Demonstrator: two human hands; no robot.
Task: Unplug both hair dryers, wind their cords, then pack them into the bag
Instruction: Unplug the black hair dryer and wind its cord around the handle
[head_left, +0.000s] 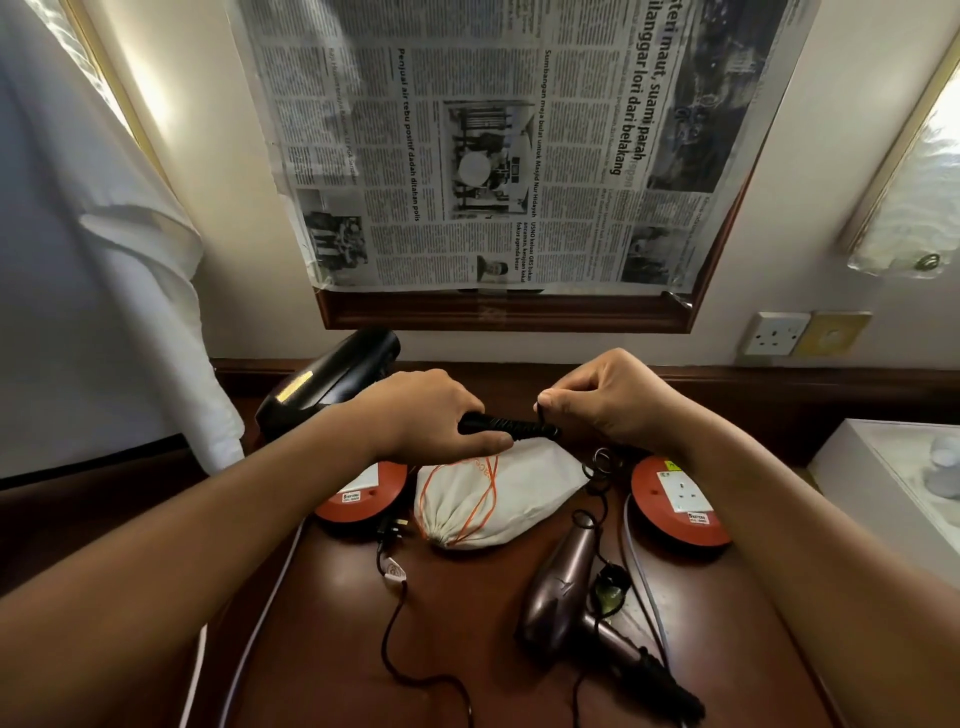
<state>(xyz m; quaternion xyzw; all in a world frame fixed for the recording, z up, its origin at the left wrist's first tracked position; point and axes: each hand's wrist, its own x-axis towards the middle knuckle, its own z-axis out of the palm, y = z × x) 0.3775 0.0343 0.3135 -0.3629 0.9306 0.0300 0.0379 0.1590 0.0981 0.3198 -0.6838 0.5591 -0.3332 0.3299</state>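
Our left hand (426, 415) grips the black dryer's handle (506, 426); our right hand (613, 400) pinches its cord (597, 467). At 3 o'clock, the reel (680, 504) label reads "5 METERS".

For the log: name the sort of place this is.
Probably a bedroom or hotel room, at a dressing table. A framed panel covered with newspaper hangs above a dark wooden table, a wall socket beside it, and two hair dryers are in view.

Both forearms are stretched forward. The left hand (415, 415) is curled round a handle; the right hand (608, 400) is pinched just beside that grip.
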